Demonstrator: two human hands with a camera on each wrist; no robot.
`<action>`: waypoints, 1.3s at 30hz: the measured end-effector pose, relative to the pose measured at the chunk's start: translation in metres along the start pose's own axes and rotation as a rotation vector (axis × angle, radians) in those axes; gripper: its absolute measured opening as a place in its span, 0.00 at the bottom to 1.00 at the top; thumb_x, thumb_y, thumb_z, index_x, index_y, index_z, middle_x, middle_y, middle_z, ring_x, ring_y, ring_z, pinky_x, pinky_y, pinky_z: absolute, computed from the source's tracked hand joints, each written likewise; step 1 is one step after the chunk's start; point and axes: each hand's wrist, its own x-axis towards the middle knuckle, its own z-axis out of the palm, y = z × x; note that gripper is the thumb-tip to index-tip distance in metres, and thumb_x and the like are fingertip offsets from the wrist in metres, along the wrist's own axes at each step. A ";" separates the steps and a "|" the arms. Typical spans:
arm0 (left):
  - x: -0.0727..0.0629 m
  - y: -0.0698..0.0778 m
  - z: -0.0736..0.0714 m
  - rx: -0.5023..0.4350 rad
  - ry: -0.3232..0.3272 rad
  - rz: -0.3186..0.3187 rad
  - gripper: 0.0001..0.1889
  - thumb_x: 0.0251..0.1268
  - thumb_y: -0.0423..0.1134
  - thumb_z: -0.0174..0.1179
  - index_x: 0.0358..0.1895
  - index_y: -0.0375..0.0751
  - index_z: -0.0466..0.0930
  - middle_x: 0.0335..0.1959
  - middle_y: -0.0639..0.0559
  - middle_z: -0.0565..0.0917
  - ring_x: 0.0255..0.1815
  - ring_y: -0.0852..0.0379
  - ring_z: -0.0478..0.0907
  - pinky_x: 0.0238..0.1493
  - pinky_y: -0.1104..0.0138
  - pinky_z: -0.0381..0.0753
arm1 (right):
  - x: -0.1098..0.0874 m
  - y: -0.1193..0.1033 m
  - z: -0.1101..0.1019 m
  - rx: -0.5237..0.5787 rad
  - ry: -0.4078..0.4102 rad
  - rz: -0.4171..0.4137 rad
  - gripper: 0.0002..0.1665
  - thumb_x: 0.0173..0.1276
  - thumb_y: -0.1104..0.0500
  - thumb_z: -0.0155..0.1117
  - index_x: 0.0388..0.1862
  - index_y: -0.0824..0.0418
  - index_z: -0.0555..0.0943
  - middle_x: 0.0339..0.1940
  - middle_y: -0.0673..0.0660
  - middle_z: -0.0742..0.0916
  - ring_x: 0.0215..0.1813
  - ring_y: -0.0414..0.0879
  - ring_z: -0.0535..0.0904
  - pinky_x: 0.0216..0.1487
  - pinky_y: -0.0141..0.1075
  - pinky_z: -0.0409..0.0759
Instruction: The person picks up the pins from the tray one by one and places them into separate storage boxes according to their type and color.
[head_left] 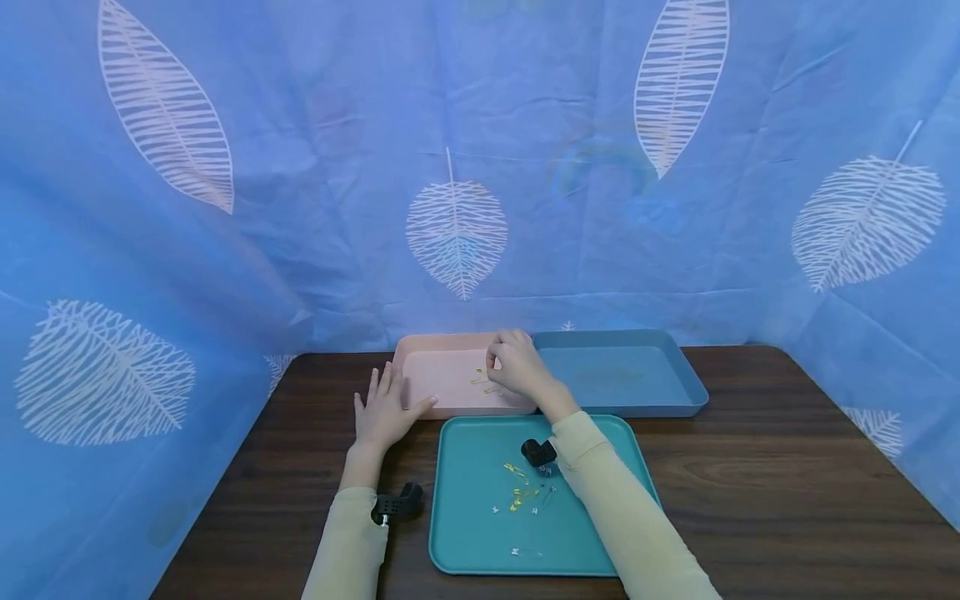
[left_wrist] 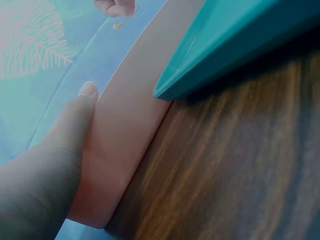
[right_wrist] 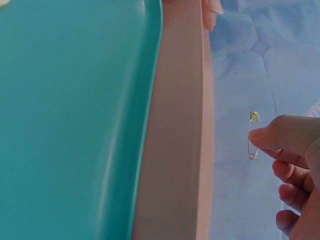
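Observation:
Between thumb and index finger, my right hand [head_left: 517,364] pinches a safety pin with a gold head [right_wrist: 254,116], held above the right part of the pink tray [head_left: 438,377]. Several gold safety pins [head_left: 480,381] lie in that tray below it. My left hand [head_left: 382,419] is at the pink tray's left front corner, fingers spread along its left side and thumb [left_wrist: 89,90] at the front rim. Nearer to me, the teal tray [head_left: 468,537] bears loose gold pins [head_left: 515,471] and silver pins [head_left: 517,552], partly hidden by the right wrist's camera.
A blue-grey tray [head_left: 615,367] stands to the right of the pink one, side by side. All three trays are on a dark wooden table [head_left: 757,475]. Blue cloth [head_left: 540,233] with white leaf prints hangs behind and at both sides.

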 end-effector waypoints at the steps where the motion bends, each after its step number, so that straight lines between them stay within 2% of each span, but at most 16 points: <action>1: 0.000 0.001 -0.001 0.001 0.000 -0.001 0.52 0.57 0.75 0.52 0.78 0.45 0.52 0.81 0.45 0.43 0.82 0.41 0.36 0.72 0.31 0.38 | 0.003 0.000 0.000 -0.001 -0.006 0.005 0.10 0.62 0.61 0.66 0.23 0.52 0.77 0.43 0.54 0.80 0.50 0.54 0.71 0.66 0.57 0.67; 6: 0.000 0.001 -0.001 0.010 0.010 0.000 0.52 0.57 0.75 0.51 0.78 0.44 0.52 0.81 0.43 0.44 0.82 0.40 0.38 0.72 0.30 0.39 | 0.015 0.002 0.002 -0.005 -0.026 0.014 0.10 0.63 0.60 0.65 0.23 0.51 0.77 0.42 0.54 0.79 0.44 0.51 0.69 0.52 0.52 0.73; 9: 0.000 0.001 -0.001 0.005 0.011 -0.006 0.53 0.57 0.75 0.52 0.78 0.44 0.50 0.81 0.43 0.45 0.82 0.40 0.39 0.72 0.30 0.39 | 0.020 0.003 0.003 -0.012 -0.046 0.025 0.10 0.64 0.59 0.65 0.23 0.51 0.77 0.41 0.53 0.78 0.44 0.50 0.67 0.45 0.46 0.72; 12: -0.001 0.001 0.000 -0.002 0.010 -0.013 0.53 0.56 0.75 0.53 0.78 0.45 0.49 0.81 0.44 0.45 0.82 0.40 0.39 0.72 0.31 0.39 | 0.026 0.004 0.005 -0.014 -0.060 0.032 0.10 0.64 0.59 0.64 0.23 0.51 0.77 0.42 0.53 0.78 0.44 0.50 0.67 0.42 0.44 0.71; 22: 0.000 0.000 0.002 0.011 0.025 -0.011 0.53 0.56 0.75 0.52 0.78 0.45 0.49 0.81 0.44 0.46 0.82 0.40 0.40 0.72 0.31 0.40 | 0.042 0.008 0.012 -0.002 -0.137 0.085 0.09 0.65 0.56 0.64 0.24 0.50 0.78 0.47 0.53 0.78 0.49 0.50 0.68 0.46 0.43 0.71; 29: 0.000 -0.001 0.004 0.015 0.030 -0.007 0.54 0.57 0.76 0.51 0.78 0.44 0.50 0.81 0.43 0.48 0.81 0.40 0.41 0.72 0.31 0.42 | 0.047 0.009 0.015 0.001 -0.202 0.103 0.10 0.66 0.58 0.61 0.24 0.50 0.78 0.41 0.52 0.74 0.46 0.50 0.64 0.43 0.42 0.68; 39: 0.000 0.001 0.003 0.020 0.043 -0.008 0.55 0.56 0.76 0.52 0.78 0.41 0.50 0.80 0.41 0.49 0.81 0.38 0.42 0.71 0.29 0.42 | 0.052 0.008 0.022 0.014 -0.198 0.077 0.09 0.64 0.62 0.62 0.23 0.54 0.77 0.39 0.54 0.73 0.45 0.51 0.64 0.49 0.43 0.66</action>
